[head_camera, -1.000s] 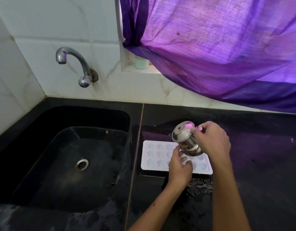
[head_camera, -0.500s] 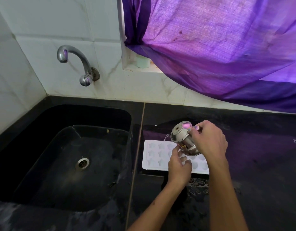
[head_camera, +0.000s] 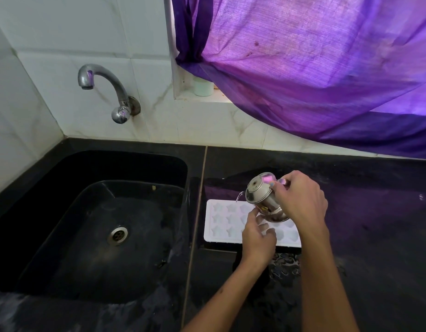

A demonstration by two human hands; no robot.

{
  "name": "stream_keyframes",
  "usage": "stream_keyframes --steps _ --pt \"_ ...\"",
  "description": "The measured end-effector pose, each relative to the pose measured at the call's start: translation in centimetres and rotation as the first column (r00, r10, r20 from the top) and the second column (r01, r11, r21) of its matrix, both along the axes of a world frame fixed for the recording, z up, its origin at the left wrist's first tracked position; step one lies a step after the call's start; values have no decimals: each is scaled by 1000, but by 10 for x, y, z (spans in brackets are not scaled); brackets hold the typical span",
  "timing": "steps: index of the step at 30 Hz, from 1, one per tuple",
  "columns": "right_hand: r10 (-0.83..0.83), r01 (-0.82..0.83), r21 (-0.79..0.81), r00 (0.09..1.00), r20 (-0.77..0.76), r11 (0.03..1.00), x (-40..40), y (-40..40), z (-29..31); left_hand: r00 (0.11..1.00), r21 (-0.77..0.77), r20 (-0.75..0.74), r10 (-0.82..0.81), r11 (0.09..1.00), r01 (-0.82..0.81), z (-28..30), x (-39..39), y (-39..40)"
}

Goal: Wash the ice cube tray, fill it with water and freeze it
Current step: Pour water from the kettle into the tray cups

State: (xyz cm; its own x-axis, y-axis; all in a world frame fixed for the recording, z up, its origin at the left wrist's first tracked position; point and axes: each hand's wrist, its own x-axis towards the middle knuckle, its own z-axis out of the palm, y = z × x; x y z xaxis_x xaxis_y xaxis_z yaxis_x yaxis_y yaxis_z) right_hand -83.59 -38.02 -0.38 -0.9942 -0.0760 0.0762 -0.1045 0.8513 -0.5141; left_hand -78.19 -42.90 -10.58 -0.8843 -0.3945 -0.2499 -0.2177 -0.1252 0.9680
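white star-mould ice tray (head_camera: 221, 221), flat on black counter (head_camera: 375, 236)

tray (head_camera: 221, 221): right half of the cells hidden behind the steel cup (head_camera: 264, 200) and both hands; how full each cell is, can't tell
left hand (head_camera: 258, 238): whether its fingertips touch tray or cup, can't tell
right hand (head_camera: 300, 200): covers the cup's handle side; fingers mostly hidden behind its own back
cup sticker: too small to read
forearms: cut off by bottom edge
jar (head_camera: 203, 86) on the sill: top hidden by the curtain (head_camera: 315, 68)
curtain: cut off at top and right edges
sink (head_camera: 63, 173): near rim blurred
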Motion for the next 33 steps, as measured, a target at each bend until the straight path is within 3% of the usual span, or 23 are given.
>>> stream_keyframes --steps 16,33 --pt "9 4 -178 997 72 984 -2 0 8 995 -33 -72 67 997 -70 2 1 -12" --pt "40 -40 -9 999 4 999 0 -33 3 993 2 -40 111 994 -111 -7 -4 -26"
